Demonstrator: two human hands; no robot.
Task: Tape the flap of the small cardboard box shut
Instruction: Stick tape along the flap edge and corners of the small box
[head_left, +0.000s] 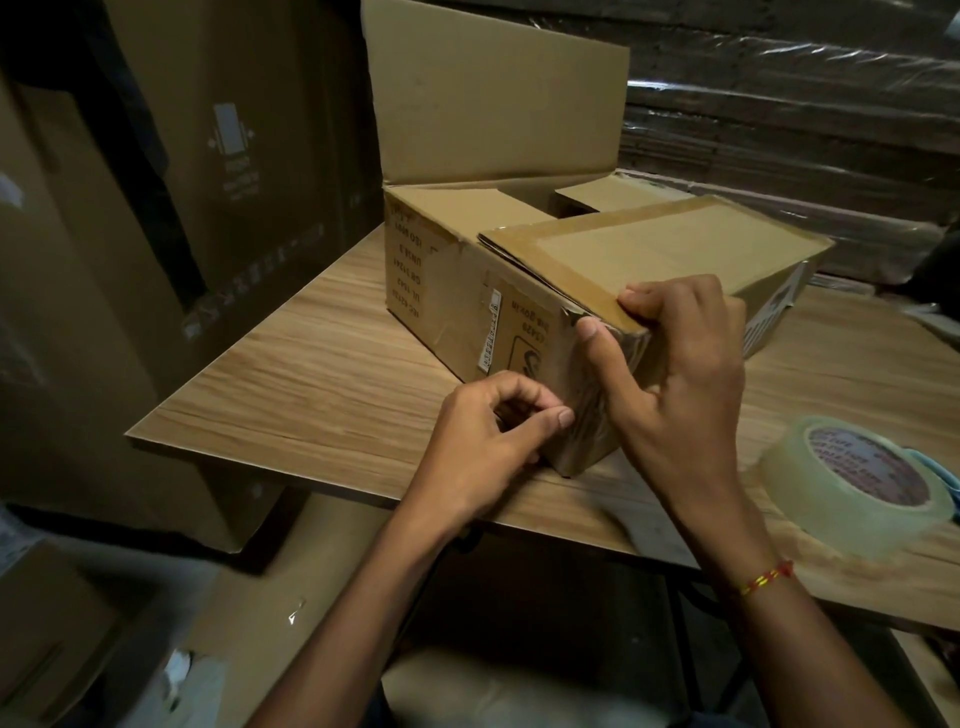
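Observation:
A small cardboard box (644, 249) lies on the wooden table (322, 364), its near corner toward me, with clear tape running along the top edges and down the near end. My right hand (670, 364) holds that top corner, fingers curled over the top edge and thumb pressing the taped corner. My left hand (488, 436) is at the lower part of the same end, fingers curled, thumb pressing the tape against the cardboard. A roll of clear tape (857, 483) lies flat on the table to the right.
A larger open cardboard box (467, 208) with a raised flap stands right behind the small one. Big cartons (156, 208) stand at the left beyond the table edge. Plastic-wrapped stacks (805, 104) fill the back right.

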